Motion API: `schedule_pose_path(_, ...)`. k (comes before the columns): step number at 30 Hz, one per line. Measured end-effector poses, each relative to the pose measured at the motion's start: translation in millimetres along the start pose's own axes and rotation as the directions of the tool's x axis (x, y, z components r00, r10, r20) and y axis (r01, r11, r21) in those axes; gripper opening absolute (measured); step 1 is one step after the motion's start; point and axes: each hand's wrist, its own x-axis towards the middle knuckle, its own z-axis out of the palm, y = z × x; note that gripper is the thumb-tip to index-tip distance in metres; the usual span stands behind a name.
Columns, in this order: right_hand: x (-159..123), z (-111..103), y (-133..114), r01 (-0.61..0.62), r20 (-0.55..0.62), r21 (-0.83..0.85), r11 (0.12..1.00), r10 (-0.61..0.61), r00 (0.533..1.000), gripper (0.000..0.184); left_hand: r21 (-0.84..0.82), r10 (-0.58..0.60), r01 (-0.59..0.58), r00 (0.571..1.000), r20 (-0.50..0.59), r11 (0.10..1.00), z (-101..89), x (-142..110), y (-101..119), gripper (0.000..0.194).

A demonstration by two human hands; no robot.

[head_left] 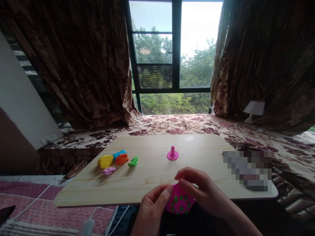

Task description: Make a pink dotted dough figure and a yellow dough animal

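Note:
Between my two hands, at the near edge of the table, is a rounded piece of magenta modelling clay (181, 200) dotted with several green spots. My left hand (157, 201) grips its left side, thumb on top. My right hand (200, 186) curves over its upper right side with bent fingers, and the fingertips' contact is partly hidden. Farther off on the table stands a pink clay piece (172, 154) with an upright stem on a flat round base. To the left lie lumps of yellow clay (105, 161), orange clay (122, 159), blue clay (119, 153), light pink clay (109, 171) and green clay (133, 161).
The light wooden table (152, 183) has rounded corners. A small white scrap (189, 138) lies near its far edge. A blurred-out object (248, 172) covers the right end. Beyond are a flower-patterned ledge (159, 126), a white lamp (254, 108) and curtains beside a window.

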Motion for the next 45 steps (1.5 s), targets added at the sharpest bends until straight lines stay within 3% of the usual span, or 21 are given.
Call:
schedule_pose_path(4,0,-1,1,0.048,0.014,-0.026,0.999,-0.048,0.999,0.017,-0.079,-0.039,0.04,0.999,0.014,0.996,5.0,-2,2,0.02)
schedule_pose_path(8,0,-2,-3,0.059,0.049,-0.046,0.997,-0.057,0.997,0.019,-0.019,-0.032,0.033,0.997,0.073,0.999,5.3,-1,3,0.029)
schedule_pose_path(13,1,-1,-5,0.093,0.045,-0.102,0.99,-0.089,0.995,0.019,0.066,-0.018,0.015,0.998,0.057,0.998,4.0,1,5,0.029)
schedule_pose_path(18,1,0,-1,0.14,0.026,-0.158,0.978,-0.137,0.99,0.022,0.001,-0.01,0.01,0.999,0.03,1.0,8.0,-2,5,0.024)
schedule_pose_path(25,-3,-9,7,-0.023,-0.022,0.045,0.999,0.024,0.999,0.027,-0.088,-0.011,0.01,1.0,-0.011,0.996,8.7,-2,5,0.023)
schedule_pose_path(29,-2,-7,7,-0.011,0.04,0.049,0.999,0.009,0.999,0.023,-0.01,-0.018,0.018,0.999,-0.037,1.0,5.2,-1,2,0.022)
schedule_pose_path(34,1,-4,3,0.018,0.022,-0.03,0.999,-0.017,1.0,0.026,0.168,0.082,-0.078,0.997,-0.017,0.983,1.4,4,0,0.023)
schedule_pose_path(38,2,-7,3,-0.042,-0.012,-0.02,0.999,0.041,0.999,0.033,0.089,0.07,-0.066,0.997,-0.044,0.994,1.7,5,-1,0.02)
schedule_pose_path(45,-1,-7,0,-0.016,0.015,-0.001,1.0,0.016,1.0,0.019,0.089,0.074,-0.071,0.997,-0.028,0.994,1.1,4,-1,0.018)
